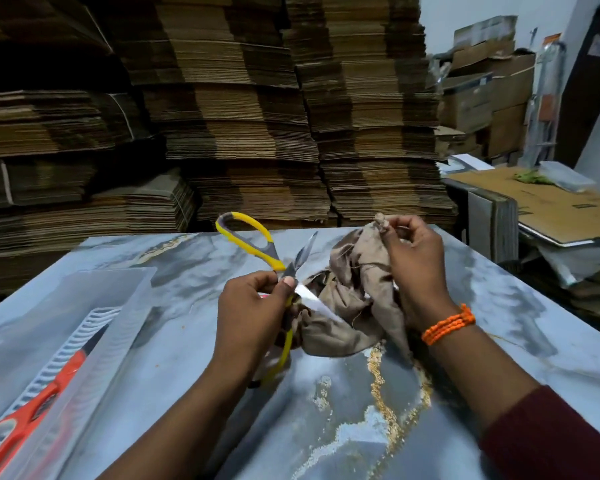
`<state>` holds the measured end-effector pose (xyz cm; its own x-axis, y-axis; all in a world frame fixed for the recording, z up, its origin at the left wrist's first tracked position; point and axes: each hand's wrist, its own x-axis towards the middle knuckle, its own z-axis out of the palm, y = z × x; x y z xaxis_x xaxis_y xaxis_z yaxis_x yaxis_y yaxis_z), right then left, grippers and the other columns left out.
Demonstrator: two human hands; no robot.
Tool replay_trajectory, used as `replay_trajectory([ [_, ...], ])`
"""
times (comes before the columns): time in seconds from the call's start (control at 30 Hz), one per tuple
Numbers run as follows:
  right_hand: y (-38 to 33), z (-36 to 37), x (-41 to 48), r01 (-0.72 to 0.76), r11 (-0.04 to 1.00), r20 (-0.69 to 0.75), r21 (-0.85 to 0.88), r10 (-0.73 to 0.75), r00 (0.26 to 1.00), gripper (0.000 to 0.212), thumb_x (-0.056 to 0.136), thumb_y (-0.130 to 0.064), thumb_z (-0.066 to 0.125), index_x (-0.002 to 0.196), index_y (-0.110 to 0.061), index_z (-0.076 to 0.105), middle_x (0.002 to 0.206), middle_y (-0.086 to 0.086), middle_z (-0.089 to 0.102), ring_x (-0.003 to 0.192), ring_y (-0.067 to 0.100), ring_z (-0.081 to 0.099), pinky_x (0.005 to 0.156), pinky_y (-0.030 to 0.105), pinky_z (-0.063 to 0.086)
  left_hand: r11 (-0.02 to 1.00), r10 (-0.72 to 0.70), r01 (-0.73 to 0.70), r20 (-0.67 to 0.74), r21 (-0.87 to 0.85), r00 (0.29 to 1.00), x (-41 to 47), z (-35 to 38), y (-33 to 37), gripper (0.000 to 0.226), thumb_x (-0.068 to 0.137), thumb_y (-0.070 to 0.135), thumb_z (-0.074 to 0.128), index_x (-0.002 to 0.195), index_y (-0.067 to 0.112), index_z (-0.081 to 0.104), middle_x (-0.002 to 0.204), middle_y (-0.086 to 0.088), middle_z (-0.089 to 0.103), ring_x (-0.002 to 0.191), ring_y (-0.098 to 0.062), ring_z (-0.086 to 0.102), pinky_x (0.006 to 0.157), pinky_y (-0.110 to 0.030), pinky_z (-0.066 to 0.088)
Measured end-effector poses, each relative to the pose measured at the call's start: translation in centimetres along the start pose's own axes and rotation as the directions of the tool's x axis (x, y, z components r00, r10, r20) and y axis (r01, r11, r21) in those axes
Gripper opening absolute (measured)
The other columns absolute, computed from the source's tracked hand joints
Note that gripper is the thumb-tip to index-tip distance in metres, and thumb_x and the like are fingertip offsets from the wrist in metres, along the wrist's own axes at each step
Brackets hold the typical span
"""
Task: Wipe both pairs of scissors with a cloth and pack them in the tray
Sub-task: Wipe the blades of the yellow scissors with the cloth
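A person's left hand (253,306) gripped the yellow scissors (274,259) near the pivot, fingers curled round them, above the middle of the table (499,306). The scissors were spread open, their handles (246,233) parted, one rising toward the far edge and the other hanging toward the near edge. The lower blade (312,299) pointed right, its tip lost in the folds of the cloth (350,296); the upper blade (307,249) angled up toward the far right corner. The right hand (416,268) pinched a bunched corner of the cloth and held it up just right of the blades, the rest draping down onto the table. The cloth lay directly right of the scissors, with the right hand nearer it, so the wipe looked likely to run along the lower blade. The tray (94,282) sat at the left edge, nearer the left hand, with the red scissors (39,400) already lying in it, blades toward the far edge
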<state>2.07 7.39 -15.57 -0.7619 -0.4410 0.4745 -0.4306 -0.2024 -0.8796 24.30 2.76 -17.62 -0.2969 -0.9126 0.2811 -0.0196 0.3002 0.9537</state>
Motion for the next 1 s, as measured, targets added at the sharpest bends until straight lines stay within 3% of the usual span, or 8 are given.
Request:
replay_trajectory([
  [0.1,-0.6,1.0,-1.7,-0.031,0.999,0.168,-0.02,0.034,0.985,0.003,0.093,-0.013,0.075,0.092,-0.016,0.076,0.091,-0.004,0.078,0.089,0.007,0.074,0.073,0.019,0.057,0.998,-0.046,0.046,-0.017,-0.033,0.999,0.5,-1.0,-0.4,0.027,0.096,0.014,0.068,0.075,-0.003,0.07,0.059,-0.015,0.068,0.043,-0.014,0.06,0.046,-0.028,0.048],
  [0.3,-2.7,1.4,-3.7,-0.076,0.996,0.399,0.037,0.055,0.915,0.017,0.095,-0.018,0.068,0.088,-0.014,0.083,0.094,-0.005,0.081,0.094,0.003,0.074,0.086,0.02,0.057,1.0,-0.014,0.013,-0.054,-0.018,0.998,1.2,-1.2,-0.4,0.025,0.095,0.016,0.069,0.077,-0.002,0.071,0.064,-0.021,0.071,0.051,-0.021,0.067,0.049,-0.036,0.055],
  [0.4,-2.9,1.6,-4.4,-0.03,0.999,0.375,0.013,0.023,0.927,0.005,0.085,-0.02,0.083,0.085,-0.015,0.082,0.106,-0.003,0.077,0.092,0.004,0.074,0.084,0.021,0.058,1.0,-0.01,0.01,-0.049,0.018,0.999,1.0,-1.1,-0.4,0.023,0.095,0.017,0.07,0.076,0.004,0.072,0.062,-0.016,0.072,0.051,-0.018,0.068,0.046,-0.027,0.047],
  [0.53,-3.0,1.2,-4.7,-0.154,0.987,0.389,0.039,0.127,0.912,0.038,0.07,-0.006,0.092,0.102,-0.011,0.073,0.093,0.004,0.079,0.082,0.018,0.078,0.073,0.029,0.062,0.999,0.006,-0.004,-0.054,0.035,0.999,1.0,-1.2,0.0,0.021,0.096,0.015,0.069,0.077,0.006,0.074,0.065,-0.014,0.074,0.051,-0.012,0.07,0.046,-0.024,0.051],
  [0.63,-3.1,1.2,-4.6,-0.191,0.981,0.407,0.041,0.158,0.9,0.03,0.074,-0.007,0.09,0.099,-0.01,0.076,0.09,0.006,0.08,0.08,0.017,0.078,0.065,0.022,0.059,0.999,0.005,-0.003,-0.056,0.035,0.998,0.9,-1.3,0.2,0.018,0.096,0.015,0.069,0.082,0.005,0.075,0.069,-0.016,0.075,0.049,-0.009,0.069,0.045,-0.023,0.051],
  [0.73,-3.1,1.2,-4.7,0.196,0.96,0.314,-0.2,-0.127,0.941,0.011,0.086,-0.012,0.08,0.094,-0.015,0.074,0.086,-0.002,0.077,0.083,0.013,0.075,0.068,0.016,0.056,0.998,0.006,-0.002,-0.07,0.056,0.998,0.8,-1.4,0.3,0.017,0.096,0.016,0.069,0.083,0.007,0.075,0.064,-0.011,0.074,0.049,-0.011,0.068,0.046,-0.026,0.053],
  [0.8,-3.2,1.6,-5.4,0.453,0.838,0.314,-0.304,-0.36,0.878,0.014,0.09,-0.014,0.075,0.102,-0.019,0.068,0.092,-0.005,0.073,0.086,0.008,0.07,0.071,0.015,0.054,0.995,0.018,-0.011,-0.08,0.096,0.997,0.9,-1.3,0.1,0.018,0.094,0.019,0.07,0.078,0.013,0.074,0.062,-0.009,0.073,0.05,-0.015,0.068,0.05,-0.034,0.058],
  [1.0,-2.3,4.4,-8.3,0.704,0.686,0.498,-0.184,-0.553,0.668,0.025,0.092,-0.012,0.067,0.115,-0.015,0.077,0.101,0.005,0.064,0.088,0.016,0.064,0.075,0.03,0.055,0.99,-0.015,0.022,-0.053,0.136,0.998,0.5,-0.5,-0.1,0.025,0.093,0.02,0.07,0.069,0.011,0.073,0.054,0.0,0.069,0.052,-0.023,0.071,0.057,-0.05,0.062],
])
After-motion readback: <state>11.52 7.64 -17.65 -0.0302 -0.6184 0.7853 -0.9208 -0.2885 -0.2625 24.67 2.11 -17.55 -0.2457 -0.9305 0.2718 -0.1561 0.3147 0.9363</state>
